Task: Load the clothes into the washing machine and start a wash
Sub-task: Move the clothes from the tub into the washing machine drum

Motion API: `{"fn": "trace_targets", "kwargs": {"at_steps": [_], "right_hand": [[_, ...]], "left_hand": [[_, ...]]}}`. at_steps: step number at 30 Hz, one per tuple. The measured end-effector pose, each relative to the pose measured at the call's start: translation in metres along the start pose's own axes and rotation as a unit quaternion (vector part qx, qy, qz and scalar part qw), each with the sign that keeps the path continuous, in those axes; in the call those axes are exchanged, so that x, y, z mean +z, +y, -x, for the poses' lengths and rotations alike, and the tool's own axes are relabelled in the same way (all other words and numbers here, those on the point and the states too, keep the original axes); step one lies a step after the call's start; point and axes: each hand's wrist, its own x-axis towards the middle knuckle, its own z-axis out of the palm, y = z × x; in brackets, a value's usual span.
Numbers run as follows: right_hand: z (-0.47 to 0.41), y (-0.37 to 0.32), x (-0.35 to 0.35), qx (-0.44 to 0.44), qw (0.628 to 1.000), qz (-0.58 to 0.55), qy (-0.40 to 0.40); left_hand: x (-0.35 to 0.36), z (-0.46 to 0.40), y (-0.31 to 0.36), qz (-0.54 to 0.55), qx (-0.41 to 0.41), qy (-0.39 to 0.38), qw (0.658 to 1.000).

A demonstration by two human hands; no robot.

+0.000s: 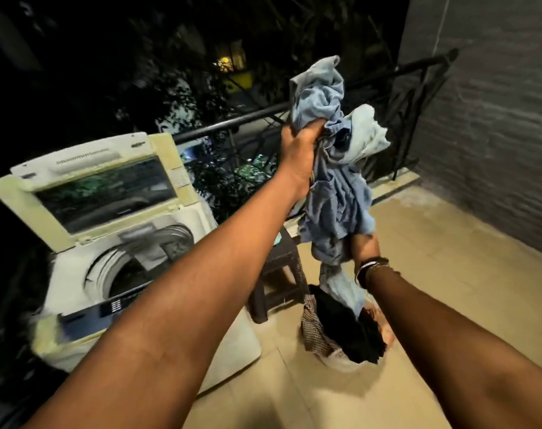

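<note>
Head view | left hand (299,144) fingers clenched on blue clothes (334,181), held high to clear basket (341,357) | right hand (364,246) gripping bundle's lower end | washer (133,274) lid up, ready.

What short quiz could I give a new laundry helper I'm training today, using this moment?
1. True or false: the washing machine lid is shut.
2. Which hand grips the blue clothes higher up? A) left hand B) right hand
3. Fill in: the dark clothes lie in a basket on the ____.

Key
1. False: the lid stands raised and the drum opening shows.
2. A: the left hand grips the bundle near its top, the right hand holds it lower down.
3. Floor, to the right of the machine.
</note>
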Motion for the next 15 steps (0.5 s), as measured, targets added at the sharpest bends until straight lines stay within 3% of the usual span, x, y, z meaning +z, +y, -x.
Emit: {"fn": "trace_targets", "kwargs": {"at_steps": [2,6,8,10,13,15], "right_hand": [[-0.026,-0.015,0.008,0.012,0.995,-0.101,-0.022],[0.002,-0.092,0.047,0.041,0.932,-0.337,-0.126],[0.023,-0.141,0.073,0.022,0.902,-0.397,-0.165],[0.038,-0.182,0.112,0.017,0.885,-0.408,-0.222],[0.059,-0.227,0.177,-0.006,0.883,-0.396,-0.253],[0.081,-0.252,0.224,0.004,0.882,-0.361,-0.304]], "left_hand": [[-0.031,-0.009,0.010,-0.018,0.016,0.045,0.999],[-0.104,-0.020,0.018,-0.073,0.049,0.130,0.988],[-0.138,-0.020,0.016,-0.090,0.053,0.167,0.980],[-0.173,-0.019,0.010,-0.092,0.029,0.195,0.976],[-0.231,-0.032,0.000,-0.006,-0.059,0.137,0.989],[-0.260,-0.029,0.022,0.056,-0.070,0.123,0.988]]}}
